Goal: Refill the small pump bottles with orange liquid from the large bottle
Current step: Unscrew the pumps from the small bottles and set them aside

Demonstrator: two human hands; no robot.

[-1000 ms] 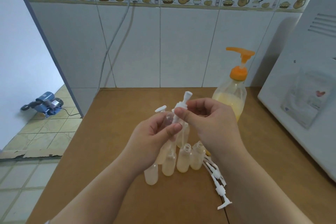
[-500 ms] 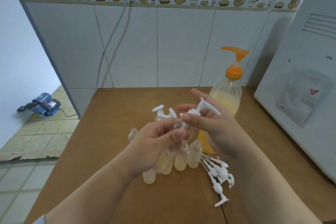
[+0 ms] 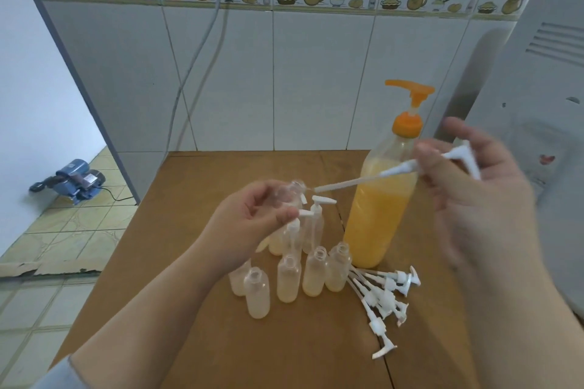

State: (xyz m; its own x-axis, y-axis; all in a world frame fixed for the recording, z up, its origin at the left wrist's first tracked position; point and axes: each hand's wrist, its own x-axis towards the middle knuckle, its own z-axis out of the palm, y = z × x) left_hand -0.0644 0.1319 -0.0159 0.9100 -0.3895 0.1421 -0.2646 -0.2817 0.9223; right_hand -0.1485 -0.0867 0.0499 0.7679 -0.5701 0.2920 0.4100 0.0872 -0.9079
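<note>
Left hand (image 3: 252, 224) curled round a small clear bottle (image 3: 289, 196), held above the table (image 3: 196, 199); only neck and shoulder of that bottle visible past the fingers, body hidden in the palm. Right hand (image 3: 474, 193) raised at right, blurred, pinching a white pump (image 3: 420, 167) by its collar; head of pump sticking up past the fingers, dip tube slanting down-left, tip just beside the held bottle's mouth, apart from it or touching not resolvable. Hands well apart.

Big bottle (image 3: 376, 218) upright on table, orange pump top on, orange liquid filling roughly the lower two thirds; upper right edge hidden behind right hand.

Cluster of small bottles (image 3: 313, 271) standing between big bottle and left forearm: front ones uncapped, pale liquid low inside; back ones with pumps on, partly hidden behind left hand. Exact count unclear.

Loose pumps (image 3: 384, 297) heaped on table just right of cluster, tubes overlapping, hard to count.

White appliance (image 3: 537, 88) at right, cut off by frame edge. Tiled wall (image 3: 284, 73) behind. Blue machine (image 3: 76, 180) on floor at left, details too small.
</note>
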